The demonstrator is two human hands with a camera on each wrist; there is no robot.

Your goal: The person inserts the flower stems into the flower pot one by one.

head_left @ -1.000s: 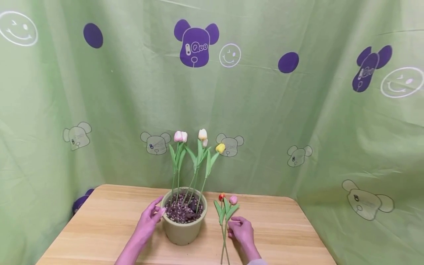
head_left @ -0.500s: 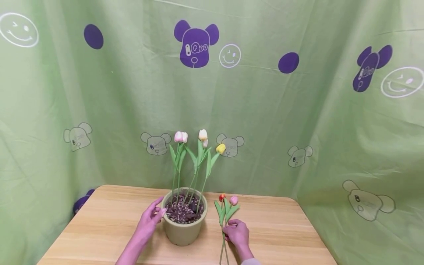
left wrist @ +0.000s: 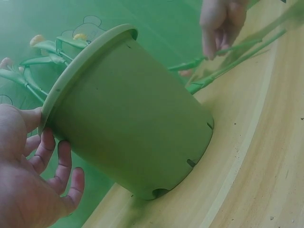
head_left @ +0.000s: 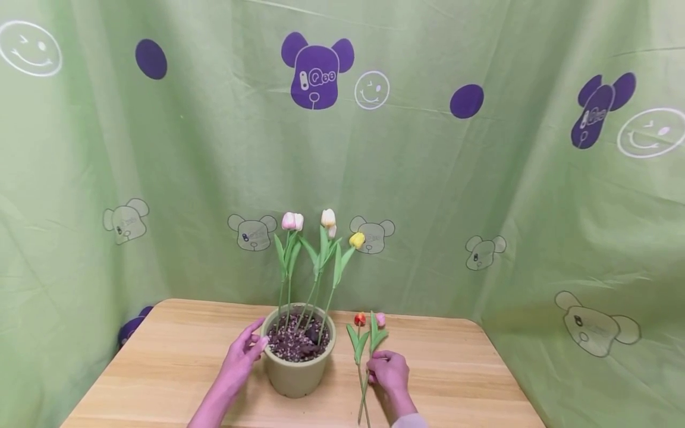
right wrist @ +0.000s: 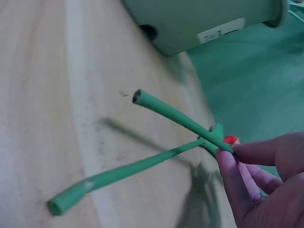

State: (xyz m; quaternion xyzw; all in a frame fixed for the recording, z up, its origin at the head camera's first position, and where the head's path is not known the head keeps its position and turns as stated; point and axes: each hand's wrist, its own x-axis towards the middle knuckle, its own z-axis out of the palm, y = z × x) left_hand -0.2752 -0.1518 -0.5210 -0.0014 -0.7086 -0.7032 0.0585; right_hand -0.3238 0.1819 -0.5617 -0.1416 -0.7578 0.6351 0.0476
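My left hand [head_left: 239, 355] grips the rim of a green flower pot [left wrist: 128, 118], thumb over the edge and a finger beneath it, the other fingers loosely bent. Dark soil [head_left: 291, 348] fills the pot, and several artificial tulips stand in it, among them a yellow tulip [head_left: 357, 240]. To the right of the pot, my right hand [head_left: 389, 371] pinches the stem of a pink tulip [head_left: 380, 320] between thumb and forefinger. In the right wrist view its cut stem end is raised above the table. Beside it lies a red tulip [head_left: 360, 320], its stem crossing under the held one.
A wooden table [head_left: 455, 368] carries the pot and the tulips. Green curtains [head_left: 417, 178] printed with bears and smiley faces hang behind and at both sides. Small dark specks lie on the tabletop.
My right hand moved left onto the stems, took hold of the pink tulip and shifted it right, apart from the red one. The left hand stays at the pot rim.
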